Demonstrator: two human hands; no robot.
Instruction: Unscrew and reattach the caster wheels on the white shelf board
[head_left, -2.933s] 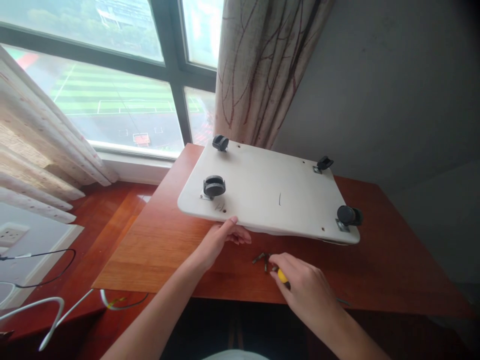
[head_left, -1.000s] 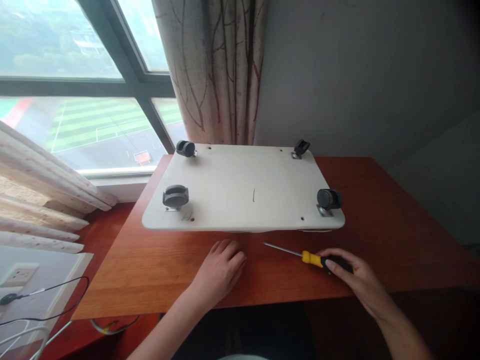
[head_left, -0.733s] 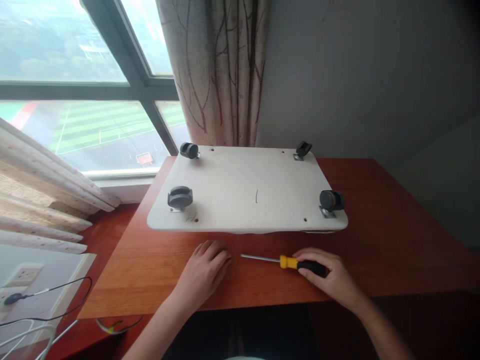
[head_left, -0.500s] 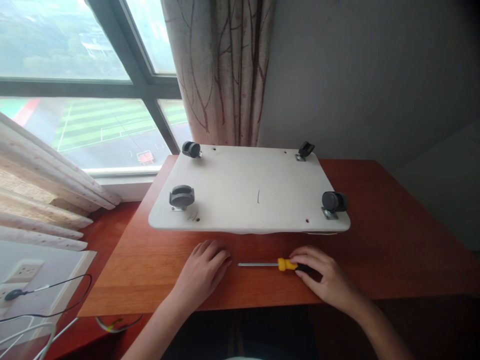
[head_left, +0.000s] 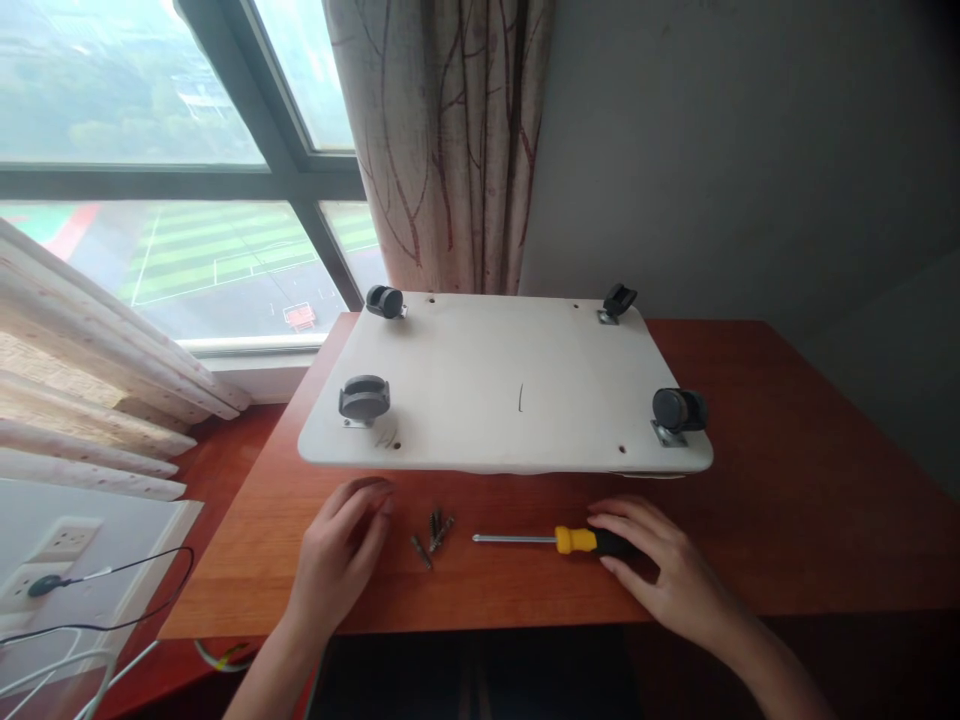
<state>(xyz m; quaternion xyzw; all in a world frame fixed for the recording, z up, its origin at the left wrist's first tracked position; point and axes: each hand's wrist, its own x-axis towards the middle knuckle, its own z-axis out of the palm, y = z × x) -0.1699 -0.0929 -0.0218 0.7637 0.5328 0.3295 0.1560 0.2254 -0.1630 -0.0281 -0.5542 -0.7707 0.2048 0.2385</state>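
Observation:
My right hand (head_left: pixel 664 560) has its thumb and fingers around the black end of a screwdriver (head_left: pixel 574 540) with a yellow and black handle. The screwdriver lies flat on the wooden table, its metal shaft pointing left. Several small metal screws (head_left: pixel 435 528) lie in a loose group between the shaft's tip and my left hand (head_left: pixel 341 550). My left hand rests on the table with fingers loosely bent and apart, and nothing shows in it. Behind both hands is a white board (head_left: pixel 480 390) with a caster at each corner, wheels upward.
The brown table (head_left: pixel 787 480) extends to the right of the board. At the left are a window (head_left: pixel 150 250), a curtain (head_left: pixel 75 380) and a wall socket (head_left: pixel 71 540) with a plugged-in cable. Another curtain (head_left: pixel 457 150) hangs behind the board.
My left hand has moved left, uncovering the screws on the table. My right hand stays at the screwdriver handle, and the view has shifted slightly.

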